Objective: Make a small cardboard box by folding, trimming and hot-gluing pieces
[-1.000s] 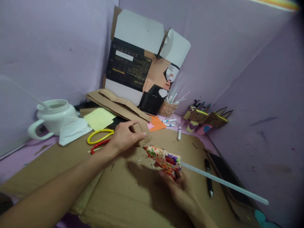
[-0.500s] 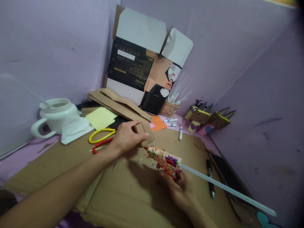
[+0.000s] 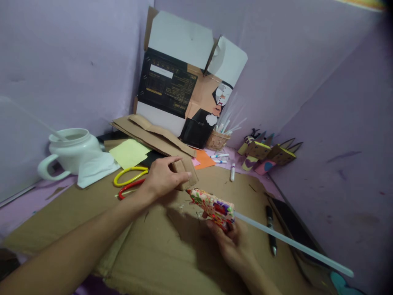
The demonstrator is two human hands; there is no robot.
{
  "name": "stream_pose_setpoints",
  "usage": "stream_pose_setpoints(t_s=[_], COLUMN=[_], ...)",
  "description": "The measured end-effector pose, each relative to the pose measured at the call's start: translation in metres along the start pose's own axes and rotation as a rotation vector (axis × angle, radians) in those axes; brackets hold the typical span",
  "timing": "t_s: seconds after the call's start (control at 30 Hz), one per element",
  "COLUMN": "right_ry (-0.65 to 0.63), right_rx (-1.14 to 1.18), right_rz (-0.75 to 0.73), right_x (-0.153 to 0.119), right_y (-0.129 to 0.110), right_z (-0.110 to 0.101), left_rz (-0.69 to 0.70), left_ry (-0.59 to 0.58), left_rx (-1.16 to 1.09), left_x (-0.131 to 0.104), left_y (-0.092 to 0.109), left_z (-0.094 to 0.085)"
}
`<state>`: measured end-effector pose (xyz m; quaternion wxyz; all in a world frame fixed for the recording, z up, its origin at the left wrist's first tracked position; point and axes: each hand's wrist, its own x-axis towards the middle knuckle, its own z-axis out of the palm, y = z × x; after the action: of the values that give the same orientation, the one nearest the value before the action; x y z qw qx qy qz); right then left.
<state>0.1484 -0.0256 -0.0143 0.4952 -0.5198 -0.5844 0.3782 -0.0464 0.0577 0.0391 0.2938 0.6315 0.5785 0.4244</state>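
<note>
Between the thumb and fingers of my left hand (image 3: 164, 177) is a small folded cardboard piece (image 3: 186, 172), held just above the work surface. My right hand (image 3: 231, 243) is wrapped round the handle of a hot glue gun (image 3: 211, 206) covered in a floral pattern. The gun's nozzle (image 3: 189, 191) is at the lower edge of the cardboard piece; whether it touches, I cannot tell. A long whitish glue stick (image 3: 291, 241) juts from the back of the gun toward the lower right. Scissors with yellow and red handles (image 3: 130, 176) lie beside my left wrist.
A large cardboard sheet (image 3: 147, 250) covers the table. White teapot-shaped pot (image 3: 72, 149) stands left, near yellow paper (image 3: 129, 152). Behind are an opened box (image 3: 168, 84) and a basket of glue sticks (image 3: 217, 140). To the right lie a pen (image 3: 271, 231) and cardboard figures (image 3: 260, 150).
Both hands, the cardboard piece and the glue gun keep nearly the same positions. The whole view has shifted slightly.
</note>
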Motion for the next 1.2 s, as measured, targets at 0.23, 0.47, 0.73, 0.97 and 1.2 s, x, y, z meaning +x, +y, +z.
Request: stream_pose_setpoints(t_s=[0.23, 0.47, 0.73, 0.97, 1.2], right_ry=[0.013, 0.015, 0.069, 0.106, 0.125], right_rx=[0.021, 0.037, 0.051, 0.003, 0.037], right_rz=[0.05, 0.066, 0.064, 0.064, 0.051], right_x=[-0.0016, -0.0011, 0.0009, 0.0022, 0.003], right_y=[0.0007, 0.0039, 0.0006, -0.0023, 0.0014], right_z=[-0.0009, -0.0003, -0.001, -0.0021, -0.0021], left_rz=[0.009, 0.003, 0.001, 0.0, -0.006], left_ry=[-0.005, -0.008, -0.004, 0.01, 0.005], left_rx=[0.005, -0.001, -0.014, 0.003, -0.013], left_x=[0.0002, 0.0001, -0.0011, -0.0005, -0.0001], left_y=[-0.001, 0.0002, -0.0005, 0.0009, -0.0002], left_z=[0.0007, -0.0003, -0.0008, -0.0022, -0.001])
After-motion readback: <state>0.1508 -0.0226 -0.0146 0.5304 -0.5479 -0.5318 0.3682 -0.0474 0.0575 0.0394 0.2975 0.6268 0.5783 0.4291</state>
